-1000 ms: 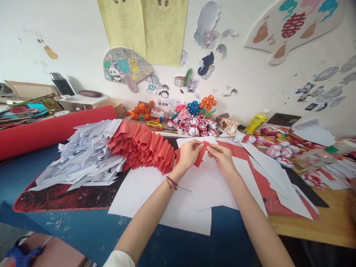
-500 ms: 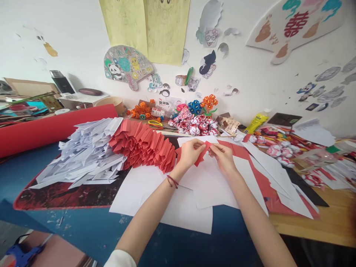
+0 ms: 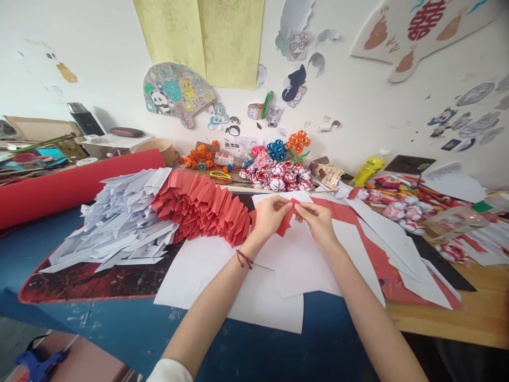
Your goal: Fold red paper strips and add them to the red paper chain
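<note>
A small piece of red paper point(image 3: 284, 225) is pinched between both hands above the white sheets. My left hand point(image 3: 272, 216) grips it at its left side, and my right hand point(image 3: 317, 220) holds its upper right corner with thumb and finger. The fingertips nearly meet. Under the hands lie overlapping white sheets point(image 3: 262, 297). Left of my left hand stands a long row of folded red paper pieces point(image 3: 202, 207), and beside it is a heap of folded white paper strips point(image 3: 123, 223).
A red roll point(image 3: 71, 185) lies at the left. Paper flowers point(image 3: 276, 175) and a yellow bottle point(image 3: 369, 168) stand along the wall. Red and white sheets point(image 3: 385, 244) spread at the right. A blue glue gun point(image 3: 37, 363) is at the lower left.
The view has shifted slightly. The right fingertips have moved a little left along the red paper's upper edge, and the paper is tilted slightly differently.
</note>
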`<state>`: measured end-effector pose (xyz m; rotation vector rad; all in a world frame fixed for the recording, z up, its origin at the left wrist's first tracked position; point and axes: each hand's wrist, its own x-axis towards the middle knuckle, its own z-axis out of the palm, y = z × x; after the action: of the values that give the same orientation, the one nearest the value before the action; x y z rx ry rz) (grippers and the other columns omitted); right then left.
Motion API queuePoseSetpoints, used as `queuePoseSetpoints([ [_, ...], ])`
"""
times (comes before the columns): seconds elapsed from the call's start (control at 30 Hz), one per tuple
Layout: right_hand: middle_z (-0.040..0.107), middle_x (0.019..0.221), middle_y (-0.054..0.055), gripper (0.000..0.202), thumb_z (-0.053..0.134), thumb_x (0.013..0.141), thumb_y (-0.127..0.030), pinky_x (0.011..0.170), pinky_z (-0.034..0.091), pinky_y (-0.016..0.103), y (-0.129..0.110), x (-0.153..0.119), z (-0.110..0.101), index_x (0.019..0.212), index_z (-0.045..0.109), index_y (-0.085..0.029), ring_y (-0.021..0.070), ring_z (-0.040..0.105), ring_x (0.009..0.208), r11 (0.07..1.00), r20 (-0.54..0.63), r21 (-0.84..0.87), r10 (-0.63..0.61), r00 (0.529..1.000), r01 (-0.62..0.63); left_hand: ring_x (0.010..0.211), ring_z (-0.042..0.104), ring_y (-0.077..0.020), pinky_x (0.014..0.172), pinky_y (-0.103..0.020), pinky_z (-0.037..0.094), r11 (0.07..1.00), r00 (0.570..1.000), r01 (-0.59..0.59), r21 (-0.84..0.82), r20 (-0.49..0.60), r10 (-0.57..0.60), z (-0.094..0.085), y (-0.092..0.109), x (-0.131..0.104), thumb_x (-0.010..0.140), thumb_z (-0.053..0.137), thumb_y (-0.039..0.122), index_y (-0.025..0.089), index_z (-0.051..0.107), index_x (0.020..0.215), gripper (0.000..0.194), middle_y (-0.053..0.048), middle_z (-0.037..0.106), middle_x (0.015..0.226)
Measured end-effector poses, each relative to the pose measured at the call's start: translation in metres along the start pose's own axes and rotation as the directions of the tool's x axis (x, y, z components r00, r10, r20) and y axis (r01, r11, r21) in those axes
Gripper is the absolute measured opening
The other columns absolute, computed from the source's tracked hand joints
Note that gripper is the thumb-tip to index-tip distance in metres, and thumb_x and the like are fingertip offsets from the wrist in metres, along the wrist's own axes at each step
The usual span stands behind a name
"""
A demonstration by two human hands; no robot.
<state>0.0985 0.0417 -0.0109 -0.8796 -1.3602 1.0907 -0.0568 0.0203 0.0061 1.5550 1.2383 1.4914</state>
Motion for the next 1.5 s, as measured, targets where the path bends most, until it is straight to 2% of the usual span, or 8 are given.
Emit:
queuePoseSetpoints([
  [0.33,0.065,0.063,0.003,0.017,0.078,0.075,-0.034,0.054,0.042,0.029,-0.003,-0.001,-0.003,0.08,0.077,-0.017,0.0135,0.054,0.057,1.0,0.033,0.001,-0.025,0.999,0.025,0.072,0.065,-0.0156,0.069,-0.024,0.049,0.993,0.998,-0.059,-0.099,0.016,0.061,0.0,-0.007,0.004,0.084,0.065,0.035,0.014,0.073,0.081,0.023,-0.006,0.073,0.08],
  [0.83,0.064,0.061,0.002,0.02,0.076,0.076,-0.037,0.058,0.043,0.03,-0.008,-0.003,-0.003,0.078,0.076,-0.017,0.0137,0.052,0.057,0.998,0.037,-0.047,-0.039,0.999,0.041,0.071,0.063,-0.0142,0.068,-0.024,0.048,0.992,0.997,-0.079,-0.098,0.017,0.081,-0.001,-0.005,0.003,0.083,0.067,0.038,0.014,0.074,0.079,0.026,-0.005,0.072,0.078],
  [1.1,0.064,0.061,0.002,0.025,0.076,0.075,-0.041,0.057,0.044,0.03,-0.01,-0.005,-0.002,0.075,0.075,-0.017,0.0144,0.053,0.057,0.998,0.06,-0.052,-0.024,0.998,0.027,0.071,0.061,-0.013,0.069,-0.023,0.047,0.982,0.997,-0.063,-0.178,0.036,0.07,-0.001,-0.008,0.005,0.082,0.067,0.043,0.013,0.073,0.079,0.03,-0.005,0.071,0.079],
  [1.4,0.064,0.061,0.002,0.023,0.076,0.077,-0.039,0.056,0.044,0.029,-0.013,-0.006,0.0,0.072,0.074,-0.016,0.0138,0.053,0.056,0.998,0.075,-0.056,-0.035,0.997,0.039,0.068,0.058,-0.012,0.064,-0.022,0.045,0.989,0.996,-0.089,-0.116,0.008,0.091,0.0,-0.004,0.002,0.082,0.067,0.042,0.014,0.071,0.076,0.028,-0.003,0.07,0.075],
  [1.5,0.064,0.061,0.002,0.023,0.076,0.076,-0.04,0.056,0.044,0.03,-0.012,-0.006,0.001,0.073,0.075,-0.017,0.0139,0.053,0.056,0.998,0.078,-0.052,-0.041,0.996,0.045,0.064,0.055,-0.0111,0.062,-0.022,0.042,0.992,0.992,-0.125,-0.017,-0.033,0.125,0.0,0.001,-0.001,0.085,0.065,0.039,0.015,0.07,0.074,0.027,-0.002,0.068,0.072],
])
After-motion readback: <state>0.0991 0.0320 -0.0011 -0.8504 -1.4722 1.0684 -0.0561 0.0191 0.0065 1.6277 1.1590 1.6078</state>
